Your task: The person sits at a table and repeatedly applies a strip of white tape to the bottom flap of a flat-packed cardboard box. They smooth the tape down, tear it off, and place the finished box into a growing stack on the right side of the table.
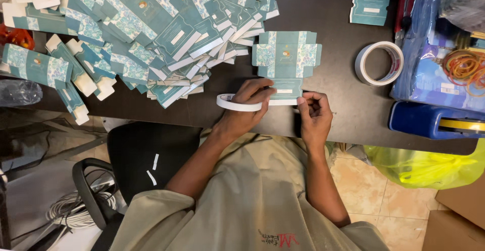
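A flat teal carton blank [286, 54] with a floral pattern lies on the dark table [323, 13] in front of me. My left hand [247, 107] grips a small roll of white tape [230, 103] at the blank's lower flap. A strip of tape runs from the roll along the flap's near edge to my right hand [314, 112], whose fingertips pinch the strip's end at the flap's right corner.
A large heap of the same teal blanks [151, 34] fills the table's left and back. A bigger tape roll [379, 63] lies to the right, next to blue plastic packs [434, 64], rubber bands [465, 66] and a blue tape dispenser [434, 122]. A black chair [146, 155] stands at left.
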